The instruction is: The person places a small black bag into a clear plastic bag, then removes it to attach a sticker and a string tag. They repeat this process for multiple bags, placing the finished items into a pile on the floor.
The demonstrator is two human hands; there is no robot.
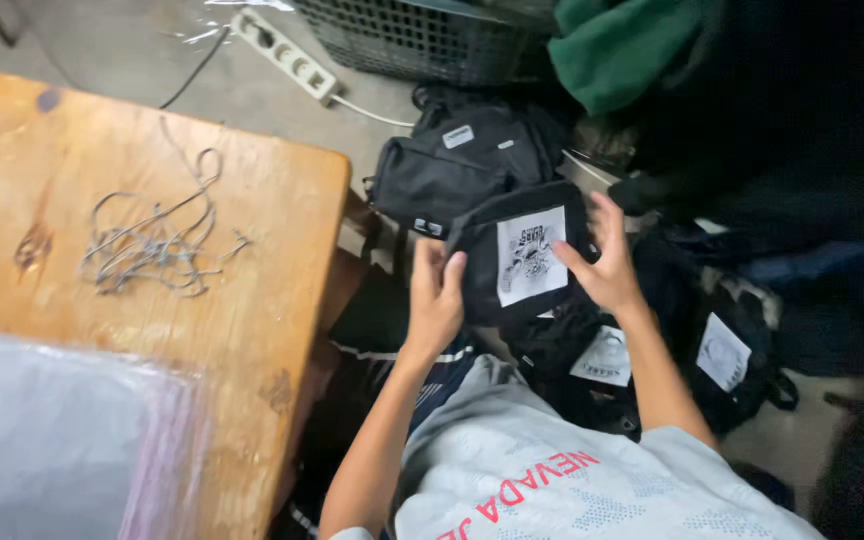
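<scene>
Black pouch [520, 252], white patch, grasped by left hand [436, 298] and right hand [604, 262]; risk: slipping onto the bag pile [642, 350] below.

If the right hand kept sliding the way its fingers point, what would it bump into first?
The right hand points up-frame along the held black pouch. Straight on, it would probably first meet the dark bags and clothing heaped just beyond, though depth is hard to judge.
</scene>
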